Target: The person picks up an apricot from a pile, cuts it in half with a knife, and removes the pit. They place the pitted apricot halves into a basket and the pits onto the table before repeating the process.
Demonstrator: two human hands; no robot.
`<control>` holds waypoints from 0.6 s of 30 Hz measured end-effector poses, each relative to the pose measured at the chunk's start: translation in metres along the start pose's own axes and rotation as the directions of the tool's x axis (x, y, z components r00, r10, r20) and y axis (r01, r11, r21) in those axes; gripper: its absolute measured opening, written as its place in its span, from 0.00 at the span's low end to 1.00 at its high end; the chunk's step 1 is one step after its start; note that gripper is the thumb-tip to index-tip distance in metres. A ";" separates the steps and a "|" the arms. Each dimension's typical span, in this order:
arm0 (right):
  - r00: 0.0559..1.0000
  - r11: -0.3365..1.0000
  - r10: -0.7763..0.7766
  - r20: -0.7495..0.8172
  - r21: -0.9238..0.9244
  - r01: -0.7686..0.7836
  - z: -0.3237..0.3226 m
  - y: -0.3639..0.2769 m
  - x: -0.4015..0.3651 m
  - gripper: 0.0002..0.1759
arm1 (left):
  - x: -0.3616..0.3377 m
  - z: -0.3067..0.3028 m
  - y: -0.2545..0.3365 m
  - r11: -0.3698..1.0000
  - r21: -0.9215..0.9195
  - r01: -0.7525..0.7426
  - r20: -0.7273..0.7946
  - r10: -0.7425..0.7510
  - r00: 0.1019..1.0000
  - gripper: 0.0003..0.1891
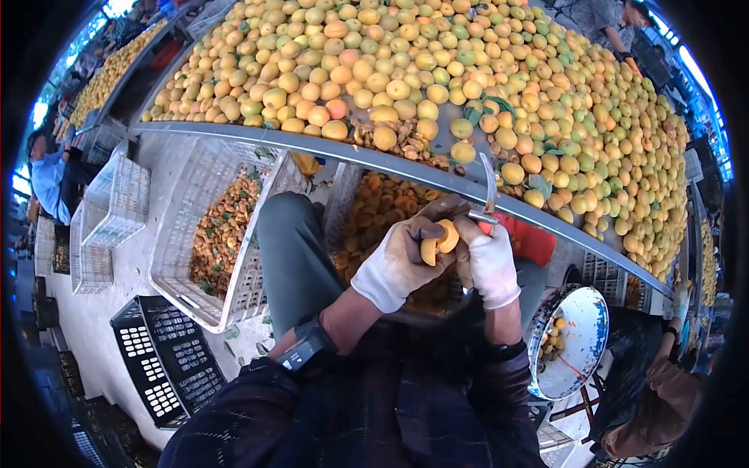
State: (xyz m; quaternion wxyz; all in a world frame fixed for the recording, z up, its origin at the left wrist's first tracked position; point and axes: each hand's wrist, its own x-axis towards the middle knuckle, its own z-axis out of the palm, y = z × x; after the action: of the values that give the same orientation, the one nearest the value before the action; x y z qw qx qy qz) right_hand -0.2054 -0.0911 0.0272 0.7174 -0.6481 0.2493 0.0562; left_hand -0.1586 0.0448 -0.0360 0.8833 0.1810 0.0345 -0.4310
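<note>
While the two gloved hands work close together in the head view, just towards three o'clock of centre, the left hand [402, 261] has its fingers closed on an opened fruit [431, 251], orange flesh showing! Right beside it, the right hand [488, 265] grips a knife [491, 187], curved blade pointing up towards twelve; whether the hands actually touch, I can't tell.

And here's the danger: that bare blade stands so near the left fingers that a twist of the right wrist could nick a glove. The split fruit looks soft, so squeezing too hard could crush it or shoot a piece loose, probably into the crate [334, 218] of halves below.

Up from ten through twelve to three, the surface [312, 146] carries a great heap of fruit [335, 86]; knock those front ones and a few might roll over the edge. Nine o'clock, a white crate [250, 265] of brownish scraps; four o'clock, a white bucket [587, 316], close enough for an elbow to catch!
</note>
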 end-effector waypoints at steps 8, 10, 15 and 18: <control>1.000 0.947 -0.016 0.022 0.322 0.008 -0.017 0.011 -0.002 0.08 | -0.008 0.024 0.004 0.977 -0.213 -0.005 0.066 0.020 0.998 0.30; 0.998 0.961 -0.060 -0.021 0.269 0.064 -0.016 0.016 -0.005 0.09 | -0.010 0.028 0.007 0.977 -0.203 -0.065 0.045 0.075 0.996 0.31; 0.976 0.977 -0.186 0.114 0.123 0.172 0.001 0.007 -0.019 0.12 | -0.007 0.029 -0.003 0.789 0.490 -0.370 0.212 0.303 0.929 0.25; 0.981 0.926 -0.195 -0.018 0.327 0.190 -0.005 0.033 0.004 0.12 | -0.001 0.019 -0.010 0.760 0.386 -0.524 0.354 0.402 0.844 0.25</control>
State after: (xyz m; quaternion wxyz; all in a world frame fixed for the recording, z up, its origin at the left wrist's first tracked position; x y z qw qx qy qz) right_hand -0.2169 -0.0919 -0.0040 0.8189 -0.5408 0.1850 -0.0518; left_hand -0.1682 0.0333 -0.0212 0.8891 0.3357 -0.2280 -0.2117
